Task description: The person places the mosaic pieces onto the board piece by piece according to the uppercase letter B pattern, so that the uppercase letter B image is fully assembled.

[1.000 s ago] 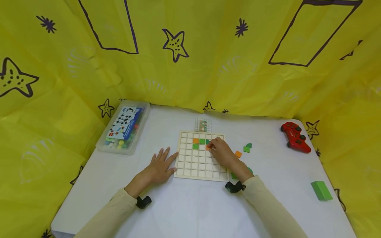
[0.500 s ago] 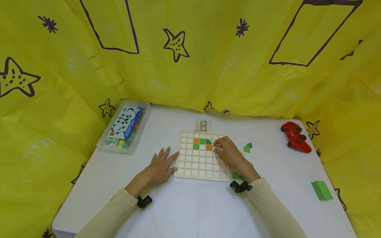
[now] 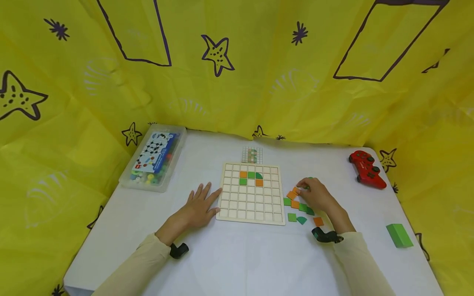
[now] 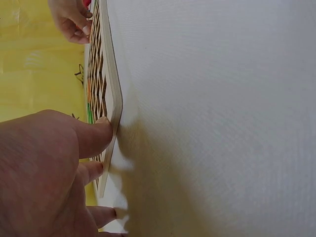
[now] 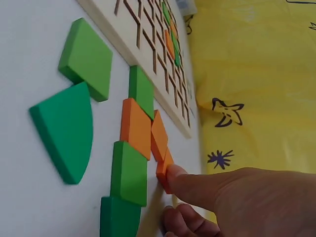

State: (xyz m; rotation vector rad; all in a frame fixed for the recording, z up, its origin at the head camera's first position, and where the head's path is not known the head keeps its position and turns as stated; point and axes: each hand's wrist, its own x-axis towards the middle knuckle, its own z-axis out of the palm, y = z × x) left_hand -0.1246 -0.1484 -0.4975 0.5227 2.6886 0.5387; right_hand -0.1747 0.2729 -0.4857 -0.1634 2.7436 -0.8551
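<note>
A wooden grid board (image 3: 249, 205) lies on the white table, with several orange and green tiles set in its upper cells. My left hand (image 3: 200, 207) is spread flat at its left side; in the left wrist view the thumb (image 4: 96, 138) touches the board's edge. To the right of the board, my right hand (image 3: 316, 195) has thumb and fingers at an orange square tile (image 3: 296, 190). The right wrist view shows the thumb (image 5: 192, 186) against this tile, with the index fingertip hidden. Green square tiles (image 5: 89, 59) and dark green quarter-circle tiles (image 5: 66, 133) lie close by.
Behind the board is a small pattern card (image 3: 252, 155). A clear plastic box (image 3: 153, 158) of colourful pieces stands at the back left. On the right are a red game controller (image 3: 368, 169) and a green block (image 3: 399, 235). A yellow curtain (image 3: 237, 98) surrounds the table.
My right hand has left the board, where it was by the dark green quarter-circle tile, and moved right to the loose tiles. My left hand has stayed at the board's edge.
</note>
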